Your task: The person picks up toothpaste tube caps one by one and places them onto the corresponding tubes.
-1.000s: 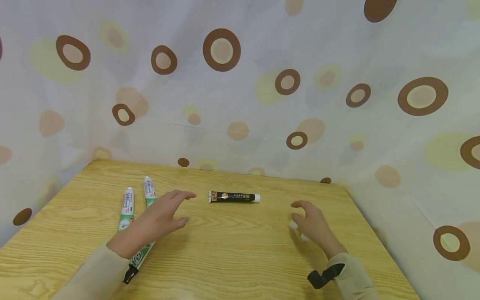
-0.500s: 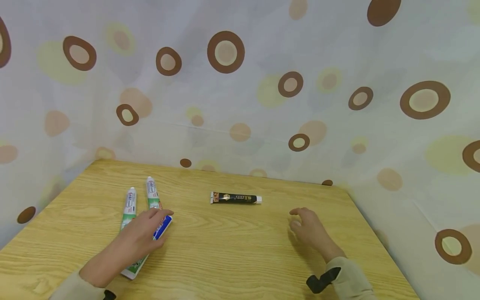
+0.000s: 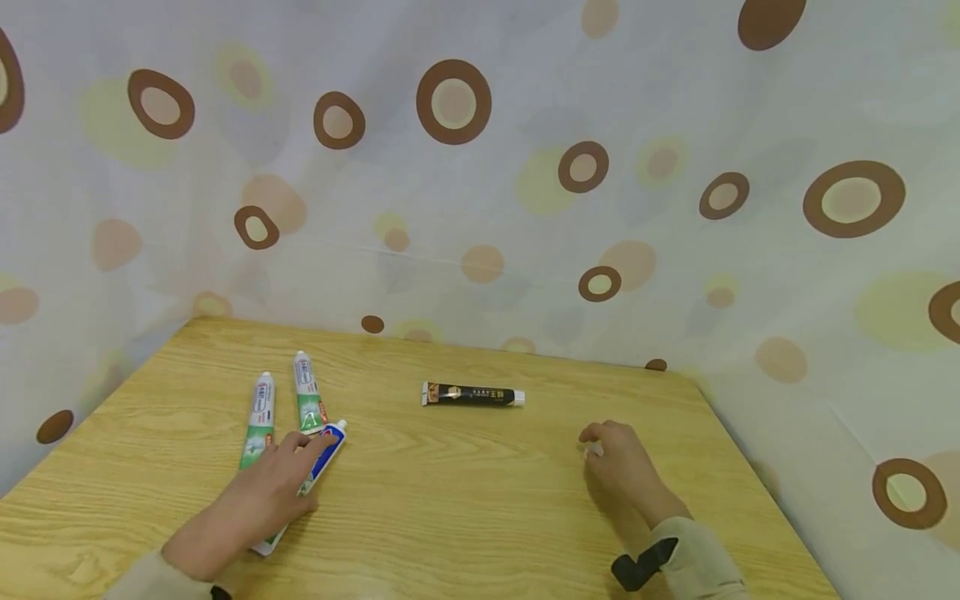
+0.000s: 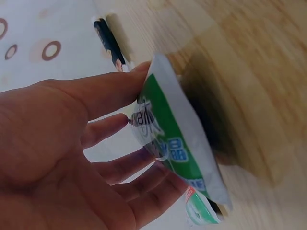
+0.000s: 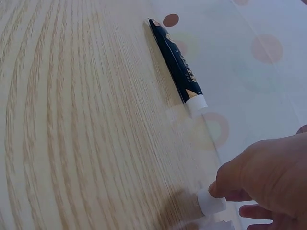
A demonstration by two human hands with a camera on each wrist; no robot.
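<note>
On the left of the table, my left hand [image 3: 258, 492] grips a slanted toothpaste tube [image 3: 324, 457] with a blue, white and green print. In the left wrist view, thumb and fingers lie on either side of this tube [image 4: 165, 129], its flat end towards the camera. The palm hides its middle in the head view. My right hand [image 3: 622, 467] is low at the right, its thumb and index finger pinching a small white cap [image 5: 211, 202]. Another white piece [image 5: 221, 224] shows at the lower edge of the right wrist view.
Two green-and-white toothpaste tubes [image 3: 258, 417] [image 3: 307, 392] lie beyond the left hand. A black tube [image 3: 472, 396] with a white cap lies across the back middle of the wooden table [image 3: 450, 517]. Patterned cloth [image 3: 480, 208] rises behind and beside the table.
My left hand has moved left and down with the tube, lowering it beside the two green-and-white tubes. The right hand has sunk slightly, and a white cap now shows between its fingertips.
</note>
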